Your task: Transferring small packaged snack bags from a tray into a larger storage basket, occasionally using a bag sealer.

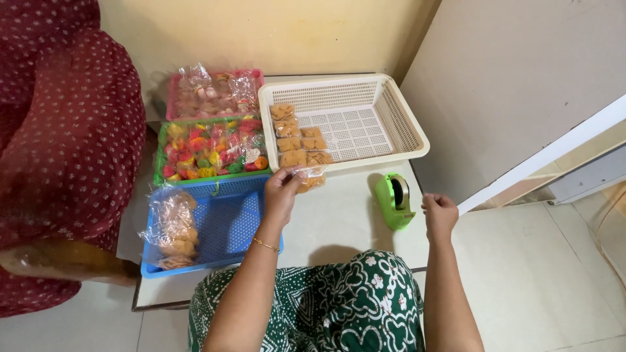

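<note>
My left hand grips a small clear packet of tan snack pieces at the front edge of a cream plastic basket. Several similar packets lie in rows inside that basket on its left side. My right hand hovers just right of a green tape dispenser, fingers curled, thumb and fingers pinched; what it pinches is too small to tell. The dispenser stands on the white table.
A blue basket holds a clear bag of tan snacks. Behind it sit a green basket of coloured snack packets and a pink basket of pale packets. A person in dotted maroon cloth sits at the left.
</note>
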